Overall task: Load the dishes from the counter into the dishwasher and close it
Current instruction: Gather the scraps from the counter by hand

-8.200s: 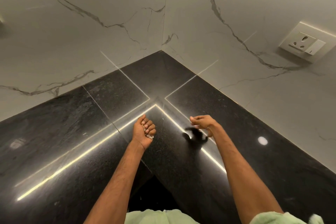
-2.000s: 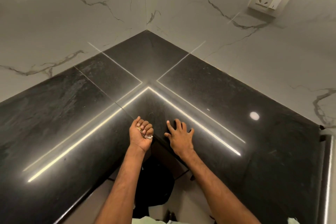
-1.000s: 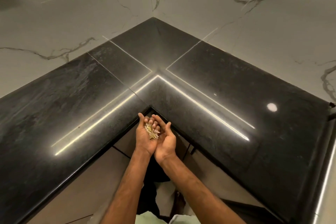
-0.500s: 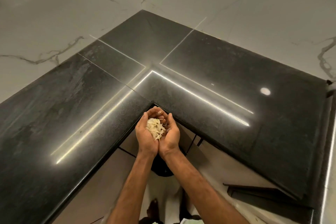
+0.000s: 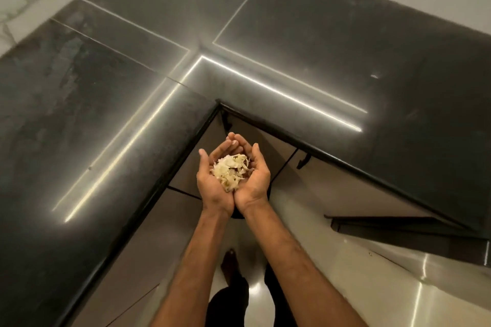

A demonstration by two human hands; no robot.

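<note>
Where left hand (image 5: 212, 186) meets right hand (image 5: 253, 180), pale scraps (image 5: 231, 168) lie cupped.

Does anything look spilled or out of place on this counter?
A small pale fleck lies alone on the black counter to the right, maybe a missed scrap. Pale scraps are heaped in the cupped left hand and right hand, off the counter.
</note>
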